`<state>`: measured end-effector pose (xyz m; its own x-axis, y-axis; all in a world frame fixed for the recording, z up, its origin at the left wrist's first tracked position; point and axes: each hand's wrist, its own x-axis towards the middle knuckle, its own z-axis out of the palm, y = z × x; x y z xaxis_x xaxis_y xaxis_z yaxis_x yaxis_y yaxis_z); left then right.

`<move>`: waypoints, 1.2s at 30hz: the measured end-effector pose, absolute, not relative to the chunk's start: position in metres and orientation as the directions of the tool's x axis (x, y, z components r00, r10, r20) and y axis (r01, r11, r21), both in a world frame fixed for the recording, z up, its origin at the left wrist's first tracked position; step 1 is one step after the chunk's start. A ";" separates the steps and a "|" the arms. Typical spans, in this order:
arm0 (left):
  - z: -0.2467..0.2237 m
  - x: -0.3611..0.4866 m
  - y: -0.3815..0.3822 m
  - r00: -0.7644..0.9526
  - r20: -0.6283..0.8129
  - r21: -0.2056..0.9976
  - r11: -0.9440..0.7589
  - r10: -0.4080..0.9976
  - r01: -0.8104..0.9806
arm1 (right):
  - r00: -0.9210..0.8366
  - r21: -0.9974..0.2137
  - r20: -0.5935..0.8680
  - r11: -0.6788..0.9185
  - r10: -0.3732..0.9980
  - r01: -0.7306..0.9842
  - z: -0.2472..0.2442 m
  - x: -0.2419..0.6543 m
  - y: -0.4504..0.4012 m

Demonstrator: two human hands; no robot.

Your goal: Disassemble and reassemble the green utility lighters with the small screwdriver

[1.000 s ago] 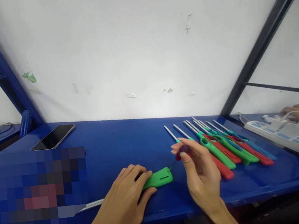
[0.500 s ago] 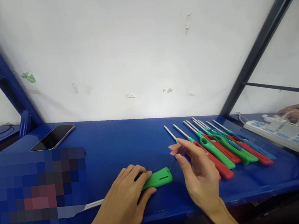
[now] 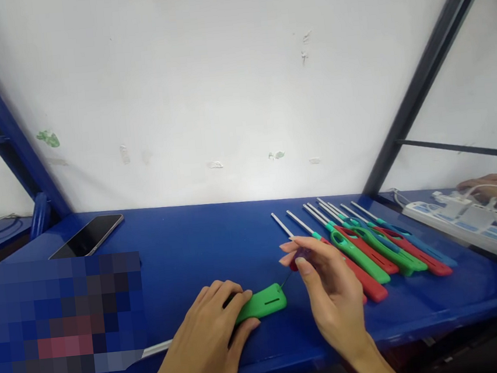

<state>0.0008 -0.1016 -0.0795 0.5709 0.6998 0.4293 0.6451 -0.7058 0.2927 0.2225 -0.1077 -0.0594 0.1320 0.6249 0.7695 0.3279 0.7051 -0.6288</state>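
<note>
My left hand is closed round a green lighter, pressing it against the blue table. The lighter's butt end points right, and its metal tube shows at the left, beyond my wrist. My right hand pinches a small dark tool between thumb and fingers. A thin shaft runs from it down to the top edge of the lighter's butt end. To the right of my right hand lie several long lighters in red, green and blue, tubes pointing away.
A phone lies at the back left. The lower left is pixelated. White power strips with plugs and cables sit at the right, near another person's hand. Metal frame posts flank the blue table before a white wall.
The view has tilted slightly, so the scene sits a little lower. Both hands keep nearly the same pose on the lighter and the small tool.
</note>
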 end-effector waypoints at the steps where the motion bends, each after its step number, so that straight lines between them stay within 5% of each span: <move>1: -0.079 0.001 -0.101 0.572 0.435 0.289 -0.710 0.695 0.643 | 0.099 -0.634 0.762 0.706 0.640 0.316 -0.059 0.222 -0.108; 9: -0.075 0.002 -0.102 0.576 0.413 0.288 -0.701 0.705 0.652 | 0.192 -0.540 0.838 0.728 0.510 0.423 -0.047 0.222 -0.108; 19: -0.074 0.002 -0.101 0.574 0.430 0.278 -0.707 0.697 0.650 | 0.140 -0.644 0.753 0.676 0.643 0.358 -0.053 0.222 -0.114; 28: -0.071 0.003 -0.103 0.577 0.406 0.286 -0.698 0.709 0.657 | 0.171 -0.546 0.835 0.754 0.523 0.364 -0.046 0.221 -0.110; 36: -0.069 0.002 -0.103 0.584 0.421 0.295 -0.714 0.694 0.635 | 0.088 -0.669 0.730 0.681 0.678 0.299 -0.051 0.221 -0.114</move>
